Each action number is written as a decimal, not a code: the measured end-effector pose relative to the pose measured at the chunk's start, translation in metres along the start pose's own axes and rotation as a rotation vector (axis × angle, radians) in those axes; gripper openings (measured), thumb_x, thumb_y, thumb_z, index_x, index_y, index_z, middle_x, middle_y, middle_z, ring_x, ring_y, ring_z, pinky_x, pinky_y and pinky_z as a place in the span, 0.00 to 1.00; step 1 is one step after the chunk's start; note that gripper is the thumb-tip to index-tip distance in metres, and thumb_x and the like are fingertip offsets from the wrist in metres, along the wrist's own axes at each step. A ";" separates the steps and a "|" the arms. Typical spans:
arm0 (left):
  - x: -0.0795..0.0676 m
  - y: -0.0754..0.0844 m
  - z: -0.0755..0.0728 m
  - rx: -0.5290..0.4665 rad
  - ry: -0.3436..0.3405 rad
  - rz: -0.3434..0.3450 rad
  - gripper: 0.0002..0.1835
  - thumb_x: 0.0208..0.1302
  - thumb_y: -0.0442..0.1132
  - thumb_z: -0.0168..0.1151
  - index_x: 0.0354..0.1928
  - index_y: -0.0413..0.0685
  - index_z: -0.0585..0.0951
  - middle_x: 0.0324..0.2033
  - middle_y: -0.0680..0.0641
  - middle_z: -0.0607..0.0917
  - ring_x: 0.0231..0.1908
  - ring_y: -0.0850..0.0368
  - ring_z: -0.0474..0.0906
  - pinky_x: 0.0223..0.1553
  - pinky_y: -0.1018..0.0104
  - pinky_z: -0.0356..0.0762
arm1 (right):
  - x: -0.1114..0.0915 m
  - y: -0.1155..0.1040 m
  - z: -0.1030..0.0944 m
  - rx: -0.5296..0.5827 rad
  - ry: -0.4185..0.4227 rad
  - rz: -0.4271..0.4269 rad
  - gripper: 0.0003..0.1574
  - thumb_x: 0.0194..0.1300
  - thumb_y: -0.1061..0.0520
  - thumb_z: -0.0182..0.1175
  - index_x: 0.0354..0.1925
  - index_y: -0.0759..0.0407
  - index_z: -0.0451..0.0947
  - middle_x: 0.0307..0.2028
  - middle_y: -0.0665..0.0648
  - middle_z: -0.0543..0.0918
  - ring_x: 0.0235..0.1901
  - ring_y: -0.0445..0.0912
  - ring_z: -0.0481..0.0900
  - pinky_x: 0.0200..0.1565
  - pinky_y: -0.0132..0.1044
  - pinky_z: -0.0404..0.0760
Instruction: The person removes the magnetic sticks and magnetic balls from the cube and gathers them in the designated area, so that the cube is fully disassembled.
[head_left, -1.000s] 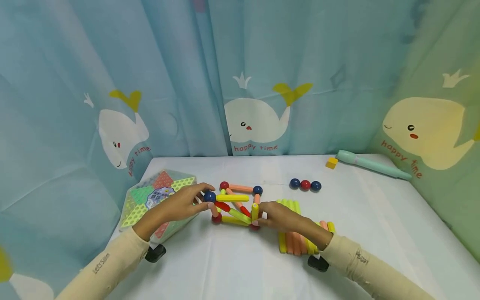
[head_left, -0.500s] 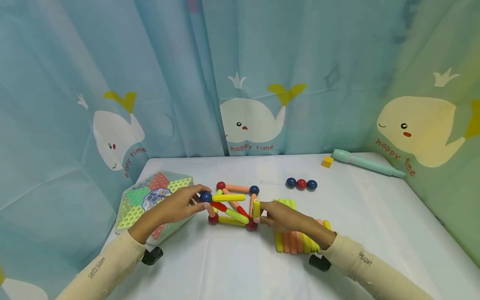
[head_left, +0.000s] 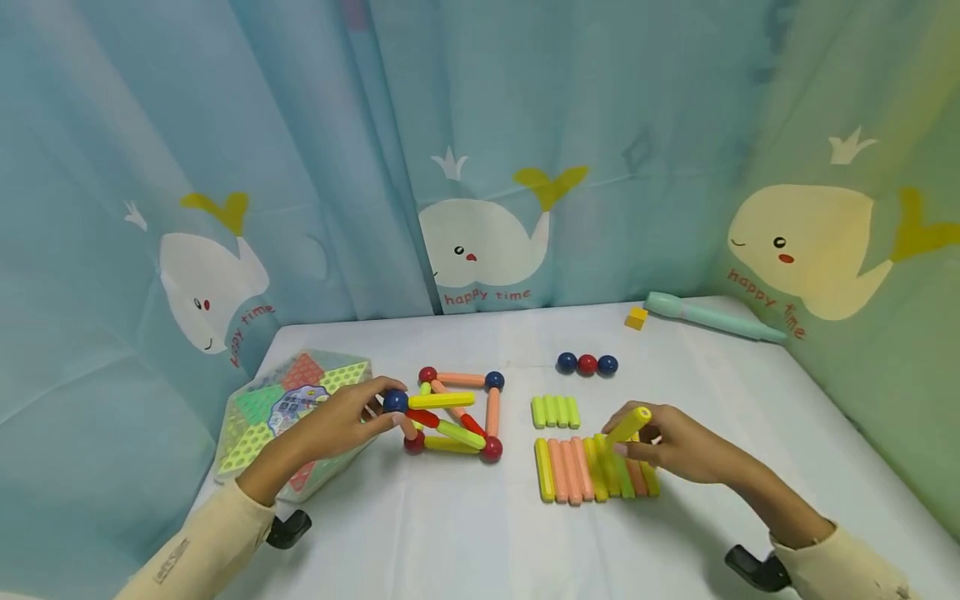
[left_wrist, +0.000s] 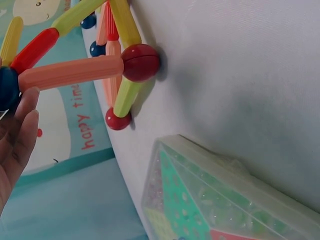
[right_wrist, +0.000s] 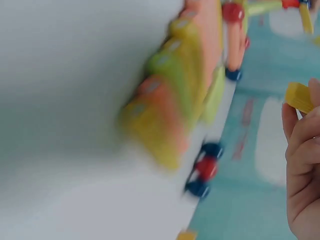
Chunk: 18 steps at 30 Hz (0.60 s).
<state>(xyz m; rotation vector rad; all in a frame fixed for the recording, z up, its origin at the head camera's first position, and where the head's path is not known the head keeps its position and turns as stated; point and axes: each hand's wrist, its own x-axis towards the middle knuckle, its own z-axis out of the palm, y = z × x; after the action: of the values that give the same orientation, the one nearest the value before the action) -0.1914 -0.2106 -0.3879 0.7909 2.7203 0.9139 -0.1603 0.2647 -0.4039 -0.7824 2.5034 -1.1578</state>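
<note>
Pinching a glossy dark-blue ball (head_left: 396,402) between fingers and thumb, the left hand (head_left: 348,421) holds the raised corner of a frame of coloured ridged rods and balls (head_left: 492,410), left of middle on the white cloth-covered table (head_left: 480,537). A bright yellow ridged rod (head_left: 442,401) juts rightward from that ball, its far end joined to nothing. The right hand (head_left: 682,443), well apart from the left, grips another yellow rod (head_left: 628,425), tilted, above the right part of a side-by-side row of yellow, salmon and lime rods (head_left: 572,471). Just behind the row lie four short lime-green rods (head_left: 555,412); farther back sit three glossy balls, blue, red and blue (head_left: 587,365). A clear plastic box with a colourful patterned top (head_left: 288,408) lies beside the left hand. A small yellow block (head_left: 636,317) rests near a mint-green pen-shaped object (head_left: 712,317).
</note>
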 end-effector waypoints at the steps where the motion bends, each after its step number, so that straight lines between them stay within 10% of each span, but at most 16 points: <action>1: 0.000 0.000 0.000 -0.001 0.003 0.002 0.21 0.72 0.47 0.62 0.62 0.49 0.76 0.46 0.52 0.84 0.40 0.61 0.80 0.41 0.69 0.82 | -0.009 0.005 -0.004 0.008 0.013 0.015 0.17 0.70 0.57 0.63 0.53 0.65 0.80 0.47 0.63 0.84 0.25 0.38 0.75 0.26 0.31 0.77; 10: -0.001 0.001 0.000 -0.017 -0.001 -0.012 0.22 0.72 0.49 0.61 0.63 0.50 0.75 0.45 0.51 0.84 0.39 0.60 0.80 0.40 0.69 0.81 | -0.060 0.050 -0.018 0.104 0.043 0.213 0.55 0.71 0.57 0.62 0.78 0.62 0.35 0.41 0.67 0.80 0.25 0.41 0.77 0.23 0.35 0.76; 18: -0.002 -0.001 0.001 -0.015 0.007 0.019 0.22 0.73 0.47 0.61 0.64 0.49 0.74 0.47 0.51 0.84 0.39 0.61 0.80 0.40 0.70 0.82 | -0.054 0.069 -0.016 -0.003 -0.068 0.219 0.48 0.68 0.54 0.65 0.73 0.67 0.50 0.28 0.53 0.80 0.24 0.39 0.75 0.25 0.33 0.76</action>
<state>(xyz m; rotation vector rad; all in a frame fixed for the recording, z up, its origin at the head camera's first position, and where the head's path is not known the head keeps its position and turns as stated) -0.1902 -0.2119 -0.3893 0.8139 2.7134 0.9415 -0.1480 0.3428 -0.4456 -0.5224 2.4623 -1.0346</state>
